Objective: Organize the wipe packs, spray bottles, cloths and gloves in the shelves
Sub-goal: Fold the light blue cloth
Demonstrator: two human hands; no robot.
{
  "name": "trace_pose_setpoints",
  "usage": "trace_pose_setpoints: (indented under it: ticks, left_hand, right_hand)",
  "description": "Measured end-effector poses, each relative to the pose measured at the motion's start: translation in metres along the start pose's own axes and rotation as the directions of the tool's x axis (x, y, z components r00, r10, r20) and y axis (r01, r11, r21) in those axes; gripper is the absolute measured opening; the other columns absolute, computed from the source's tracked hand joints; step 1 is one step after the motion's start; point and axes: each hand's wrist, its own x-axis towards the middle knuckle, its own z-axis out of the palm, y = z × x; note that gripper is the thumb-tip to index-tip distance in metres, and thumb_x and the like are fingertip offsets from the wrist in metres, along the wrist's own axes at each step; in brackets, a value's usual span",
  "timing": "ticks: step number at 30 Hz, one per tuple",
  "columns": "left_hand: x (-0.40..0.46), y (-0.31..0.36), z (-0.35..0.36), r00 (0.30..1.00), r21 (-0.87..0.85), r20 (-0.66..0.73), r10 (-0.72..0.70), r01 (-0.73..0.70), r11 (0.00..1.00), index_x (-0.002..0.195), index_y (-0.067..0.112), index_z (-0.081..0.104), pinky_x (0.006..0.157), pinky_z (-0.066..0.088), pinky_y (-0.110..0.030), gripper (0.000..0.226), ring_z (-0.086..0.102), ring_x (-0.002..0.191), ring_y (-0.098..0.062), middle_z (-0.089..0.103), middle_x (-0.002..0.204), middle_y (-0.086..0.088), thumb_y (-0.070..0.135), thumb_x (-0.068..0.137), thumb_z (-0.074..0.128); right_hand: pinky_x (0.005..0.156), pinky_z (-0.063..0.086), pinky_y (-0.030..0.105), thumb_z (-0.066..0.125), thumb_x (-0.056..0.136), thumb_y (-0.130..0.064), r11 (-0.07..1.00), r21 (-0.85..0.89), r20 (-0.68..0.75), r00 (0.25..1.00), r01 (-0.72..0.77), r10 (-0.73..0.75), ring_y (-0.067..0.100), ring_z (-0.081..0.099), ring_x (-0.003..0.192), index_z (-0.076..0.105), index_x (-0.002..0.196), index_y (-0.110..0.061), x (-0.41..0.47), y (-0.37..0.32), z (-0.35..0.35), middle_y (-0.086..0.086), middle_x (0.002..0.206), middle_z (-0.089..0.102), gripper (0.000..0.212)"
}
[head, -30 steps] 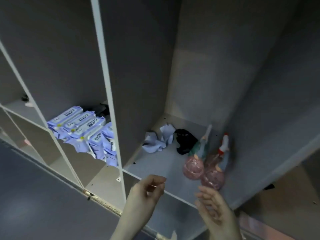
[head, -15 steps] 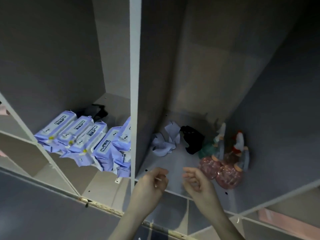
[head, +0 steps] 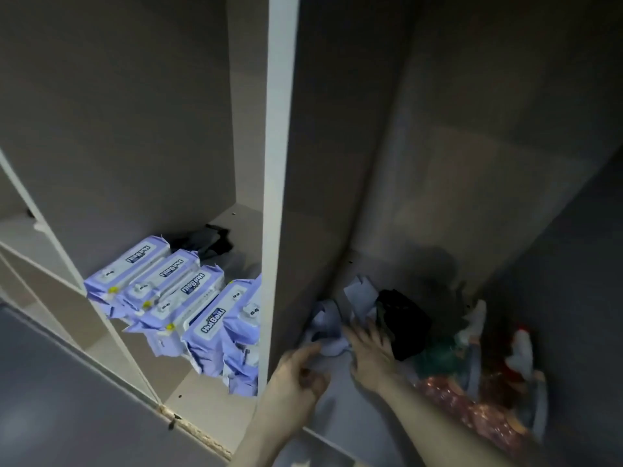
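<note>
Grey shelves (head: 281, 163) surround me; my right hand (head: 371, 357) lies spread on the pale cloth (head: 328, 326), my left hand (head: 296, 372), half-curled and empty, beside it. Next I'd gather and fold it.

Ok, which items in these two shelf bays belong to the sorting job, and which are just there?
Job items:
purple wipe packs
crumpled pale blue cloths
black bundle, probably gloves
pink-bellied spray bottles
dark bundle behind the packs

Just there:
white shelf divider
grey shelf floor
</note>
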Motion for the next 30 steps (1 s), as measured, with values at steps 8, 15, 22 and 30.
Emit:
trace_pose_setpoints:
  ticks: [8, 15, 22, 30]
  left_hand:
    - [0.014, -0.003, -0.003, 0.998, -0.003, -0.063, 0.013, -0.013, 1.000, 0.082, 0.087, 0.035, 0.079, 0.046, -0.010, 0.079, 0.054, 0.079, 0.019, 0.057, 0.089, 0.025, 0.015, 0.081, 0.067]
    - [0.030, 0.024, -0.012, 0.995, -0.021, 0.074, 0.060, -0.058, 0.998, 0.107, 0.039, 0.056, 0.065, 0.039, 0.001, 0.030, 0.056, 0.068, 0.020, 0.059, 0.085, 0.024, 0.020, 0.086, 0.065]
    - [0.034, 0.059, -0.006, 0.979, -0.168, 0.089, 0.185, -0.169, 0.971, 0.113, 0.029, 0.064, 0.085, 0.049, -0.014, 0.029, 0.063, 0.099, 0.002, 0.067, 0.110, 0.008, 0.027, 0.084, 0.069]
    - [0.031, 0.113, -0.018, 0.947, -0.386, 0.163, 0.276, -0.196, 0.901, 0.090, 0.032, 0.070, 0.078, 0.050, -0.014, 0.021, 0.067, 0.090, 0.001, 0.074, 0.089, 0.015, 0.013, 0.080, 0.073]
  right_hand:
    - [0.058, 0.050, 0.035, 0.084, 0.028, -0.041, 1.000, -0.017, -0.126, 0.992, 0.000, -0.002, 0.023, 0.065, 0.065, 0.071, 0.071, -0.021, 0.016, -0.003, 0.017, -0.002, 0.066, 0.065, 0.048]
    - [0.082, 0.046, 0.037, 0.056, 0.069, -0.047, 0.674, 0.704, -0.155, 0.877, -0.225, 0.455, 0.027, 0.059, 0.101, 0.066, 0.105, -0.028, -0.022, -0.029, -0.046, 0.003, 0.102, 0.067, 0.042]
    - [0.058, 0.049, 0.021, 0.067, 0.083, -0.001, -0.088, 0.990, -0.037, 0.822, 0.106, 0.568, 0.015, 0.065, 0.067, 0.067, 0.088, -0.010, -0.072, -0.046, -0.129, 0.007, 0.077, 0.071, 0.010]
    - [0.062, 0.040, 0.030, 0.071, 0.077, -0.025, -0.176, 0.957, -0.111, 0.850, 0.232, 0.515, 0.019, 0.056, 0.070, 0.073, 0.085, -0.012, -0.121, -0.057, -0.173, 0.009, 0.077, 0.068, 0.016]
